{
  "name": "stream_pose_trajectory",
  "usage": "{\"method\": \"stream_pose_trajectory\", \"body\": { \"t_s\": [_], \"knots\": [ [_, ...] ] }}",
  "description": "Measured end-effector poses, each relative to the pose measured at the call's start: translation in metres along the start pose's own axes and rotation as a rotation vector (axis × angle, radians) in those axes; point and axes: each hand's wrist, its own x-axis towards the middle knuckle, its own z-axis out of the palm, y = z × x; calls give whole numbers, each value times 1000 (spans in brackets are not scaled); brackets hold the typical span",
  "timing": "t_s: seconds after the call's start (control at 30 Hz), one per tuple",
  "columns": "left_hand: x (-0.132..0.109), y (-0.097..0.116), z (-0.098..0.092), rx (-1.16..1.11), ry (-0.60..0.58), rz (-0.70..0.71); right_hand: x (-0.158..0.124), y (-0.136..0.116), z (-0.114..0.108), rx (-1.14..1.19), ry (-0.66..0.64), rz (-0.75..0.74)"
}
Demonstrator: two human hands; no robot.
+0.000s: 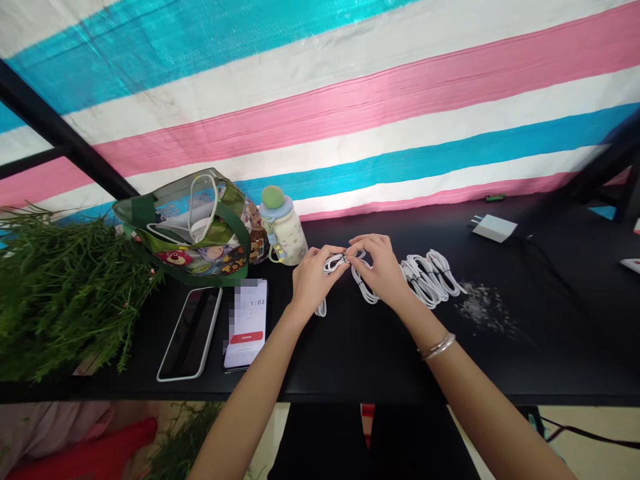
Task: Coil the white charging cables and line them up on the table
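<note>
On black table (pixel 350 373): white cable (pixel 334 263) pinched narrow between left grip (pixel 316 280) and right grip (pixel 381 268), its loops loose, with several coiled cables (pixel 427 280) alongside, apparently already bundled.

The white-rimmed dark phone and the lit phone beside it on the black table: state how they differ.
The white-rimmed dark phone has a blank, dark screen; the lit phone shows a white display with a red button. The first has a thick pale rim, the second a thin dark edge. Both lie flat on the black table.
</note>
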Motion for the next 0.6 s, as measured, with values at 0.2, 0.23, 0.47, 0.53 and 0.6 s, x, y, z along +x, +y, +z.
{"method": "stream_pose_trajectory", "body": {
  "t_s": [0.2, 0.23, 0.47, 0.53, 0.6],
  "knots": [
    [0, 1, -2, -13, 17, -29, -1, 2, -1, 26, -31, -11],
    [1, 0, -2, -14, 21, -32, -1, 2, -1, 27, -32, -13],
    [2, -1, -2, -16, 36, -41, -3, 3, 2, 29, -25, 0],
    [2, 0, -2, -14, 41, -41, -3, 3, 2, 33, -31, 5],
    [2, 0, -2, -12, 43, -40, -3, 3, 2, 35, -35, 9]
  ]
}}
